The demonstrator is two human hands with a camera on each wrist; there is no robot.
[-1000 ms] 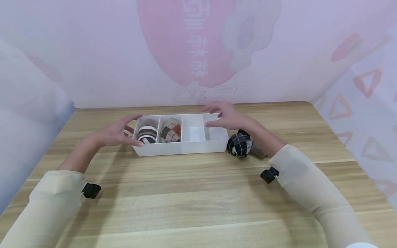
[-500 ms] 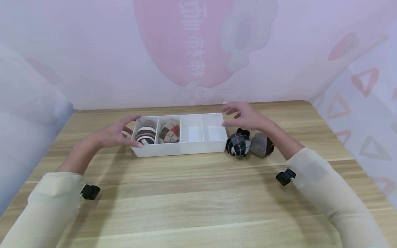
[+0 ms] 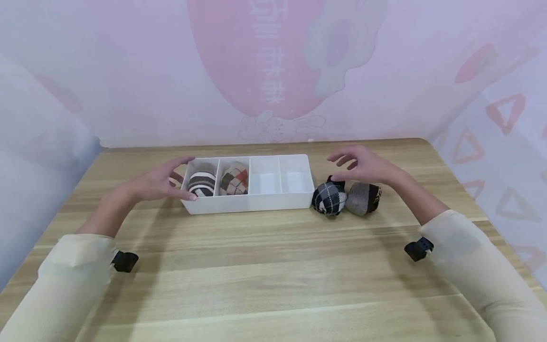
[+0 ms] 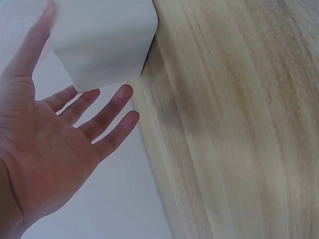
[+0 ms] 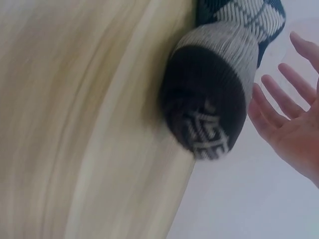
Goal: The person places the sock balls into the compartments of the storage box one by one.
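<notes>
grey sock ball (image 3: 363, 197) lies under the open, hovering right hand (image 3: 365, 165).

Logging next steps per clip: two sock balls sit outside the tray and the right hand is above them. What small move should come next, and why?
Probably lower the right hand onto the black checked sock ball. It is nearest the white tray, whose two right compartments are empty, and the left hand touches the tray's left end.

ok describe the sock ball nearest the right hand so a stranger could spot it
Start at the white divided tray on the wooden table. Two sock balls lie just off its right end. It is the grey-brown sock ball farther from the tray; the argyle sock ball is black-and-white checked.
</notes>
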